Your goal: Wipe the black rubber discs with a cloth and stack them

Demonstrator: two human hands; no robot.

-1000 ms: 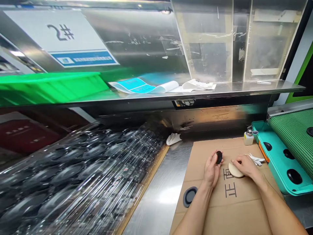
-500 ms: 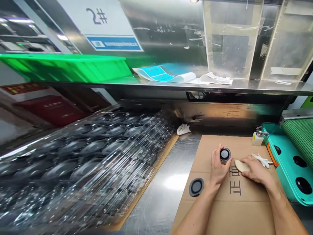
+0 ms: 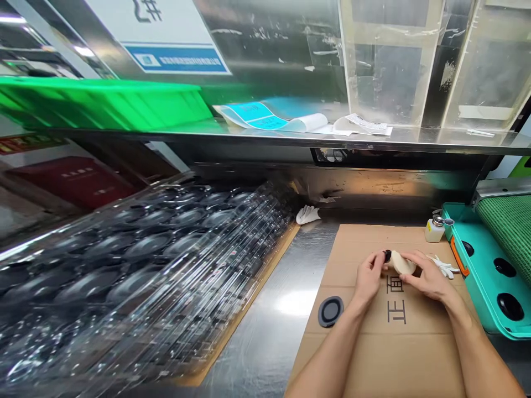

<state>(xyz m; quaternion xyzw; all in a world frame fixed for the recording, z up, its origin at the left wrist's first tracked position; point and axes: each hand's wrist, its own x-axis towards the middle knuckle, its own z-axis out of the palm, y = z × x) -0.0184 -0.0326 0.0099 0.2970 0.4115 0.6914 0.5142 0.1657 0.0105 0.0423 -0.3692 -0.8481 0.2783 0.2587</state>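
My left hand (image 3: pixel 369 277) is closed on a small round black part (image 3: pixel 388 255), now turned edge-on and mostly hidden by the fingers. Between the fingers and thumb of my right hand (image 3: pixel 427 277) is a cream-coloured round pad (image 3: pixel 403 263), held tilted right beside the black part. Whether the two touch, I cannot tell. Both hands are over a cardboard sheet (image 3: pixel 390 356) with large black characters written on it. A dark grey disc with a raised ring (image 3: pixel 331 312) lies on the cardboard, left of my left forearm.
Clear plastic trays of black round parts (image 3: pixel 149 243) fill the left side. A teal bin (image 3: pixel 483 296) with black parts stands at right, beside a green conveyor belt (image 3: pixel 508 224). A small bottle (image 3: pixel 434 230) and white gloves (image 3: pixel 445 267) lie near it. A steel shelf (image 3: pixel 265 138) crosses above.
My left hand has turned the black part from face-up to edge-on. My right hand has lifted the cream pad and brought it left, up to the part. The view has shifted slightly.
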